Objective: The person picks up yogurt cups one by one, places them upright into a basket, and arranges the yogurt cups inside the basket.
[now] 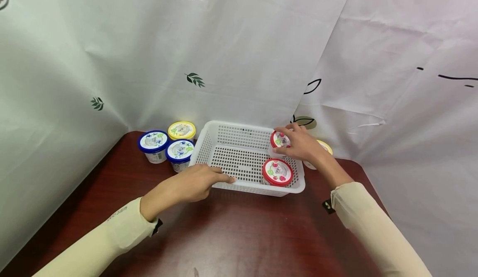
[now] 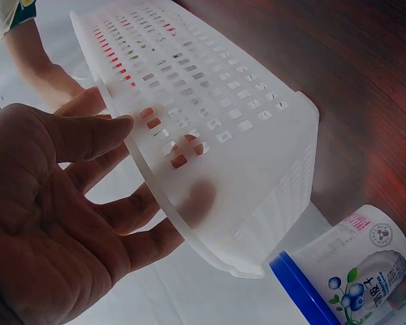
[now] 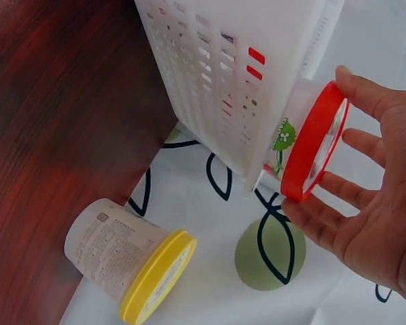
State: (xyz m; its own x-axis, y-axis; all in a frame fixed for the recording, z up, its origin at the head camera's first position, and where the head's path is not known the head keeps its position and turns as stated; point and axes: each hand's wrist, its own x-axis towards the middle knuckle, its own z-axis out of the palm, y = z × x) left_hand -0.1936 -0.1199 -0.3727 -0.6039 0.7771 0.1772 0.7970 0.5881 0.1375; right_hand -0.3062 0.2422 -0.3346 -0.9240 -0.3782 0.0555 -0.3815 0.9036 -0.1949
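Note:
A white perforated plastic basket (image 1: 246,188) sits on the dark red table. My left hand (image 1: 196,182) holds its near rim toward the left, with the thumb outside and fingertips showing through the holes in the left wrist view. At the basket's back right corner my right hand (image 1: 300,143) grips a red-lidded plastic tub (image 3: 312,145) round its lid, fingers spread along the edge. That tub stands partly above the rim; whether its base touches the basket floor is hidden. A second red-lidded tub (image 1: 277,172) lies upright in the basket's front right corner.
Left of the basket stand two blue-lidded tubs (image 1: 153,140) and a yellow-lidded tub (image 1: 181,130). Another yellow-lidded tub (image 3: 132,261) stands just right of the basket, partly behind my right wrist. A white patterned cloth (image 1: 239,61) hangs behind the table (image 1: 239,235).

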